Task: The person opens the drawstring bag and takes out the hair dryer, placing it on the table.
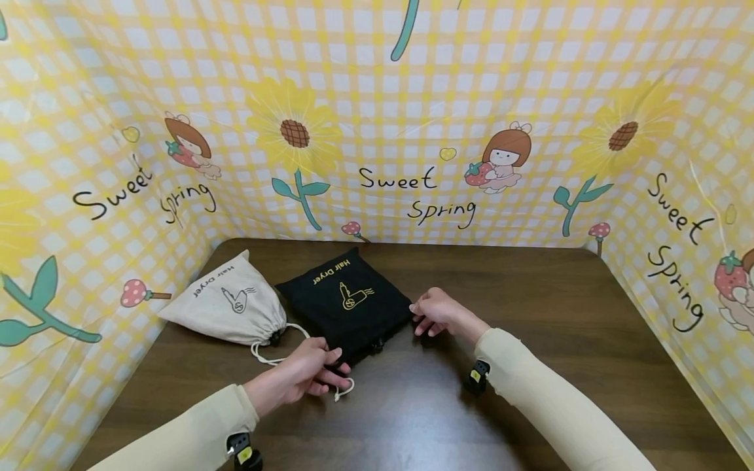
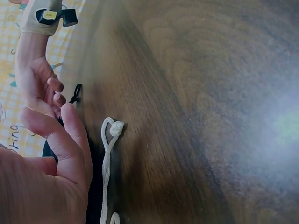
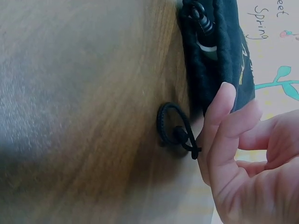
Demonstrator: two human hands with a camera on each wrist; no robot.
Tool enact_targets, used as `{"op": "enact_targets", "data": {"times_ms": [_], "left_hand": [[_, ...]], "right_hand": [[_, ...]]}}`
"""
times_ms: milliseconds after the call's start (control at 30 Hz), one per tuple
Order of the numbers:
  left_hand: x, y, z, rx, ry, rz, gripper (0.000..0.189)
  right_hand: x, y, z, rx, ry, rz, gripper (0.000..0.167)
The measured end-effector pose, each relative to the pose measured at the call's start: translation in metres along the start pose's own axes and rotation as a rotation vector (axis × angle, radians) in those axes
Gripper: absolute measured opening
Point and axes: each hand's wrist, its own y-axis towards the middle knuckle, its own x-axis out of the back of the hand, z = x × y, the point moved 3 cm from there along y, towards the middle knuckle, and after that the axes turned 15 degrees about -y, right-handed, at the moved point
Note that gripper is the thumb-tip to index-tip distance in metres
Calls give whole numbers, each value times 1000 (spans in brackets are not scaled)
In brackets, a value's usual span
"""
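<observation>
A black drawstring bag (image 1: 377,294) with yellow "Hair Dryer" lettering and a dryer drawing lies on the table, its mouth toward me. My left hand (image 1: 303,373) pinches its near left corner between thumb and fingers. At the near right corner, my right hand (image 1: 442,313) pinches the fabric. A black cord loop (image 3: 163,121) hangs beside the right fingers (image 3: 219,100). Inside the gathered mouth, something with a pale rim (image 3: 209,50) shows. To the left lies a cream drawstring bag (image 1: 226,304) with black lettering; its white cord (image 2: 107,163) runs beneath my left hand.
The dark wooden table (image 1: 530,281) extends to the right and in front. A yellow checked cloth (image 1: 377,118) with flowers and "Sweet Spring" lettering walls in the back and both sides. Each sleeve carries a small black wrist camera (image 1: 477,376).
</observation>
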Motion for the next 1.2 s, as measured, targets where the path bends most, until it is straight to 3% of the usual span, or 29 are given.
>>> {"op": "enact_targets", "data": {"times_ms": [300, 567, 800, 933, 1100, 1200], "left_hand": [[2, -3, -1, 8, 11, 0, 16], [-5, -2, 0, -50, -42, -38, 14], [-13, -1, 1, -62, -28, -97, 46], [-20, 1, 3, -108, 7, -131, 63], [-26, 2, 2, -116, 32, -163, 57], [-28, 3, 2, -112, 39, -169, 55]], "right_hand": [[0, 1, 0, 6, -26, -17, 17], [0, 1, -2, 19, -24, -10, 17], [0, -3, -1, 64, -45, 15, 20], [-3, -4, 2, 90, -95, -59, 30], [-8, -4, 6, 67, -151, -183, 30], [-9, -4, 6, 55, -163, -207, 27]]}}
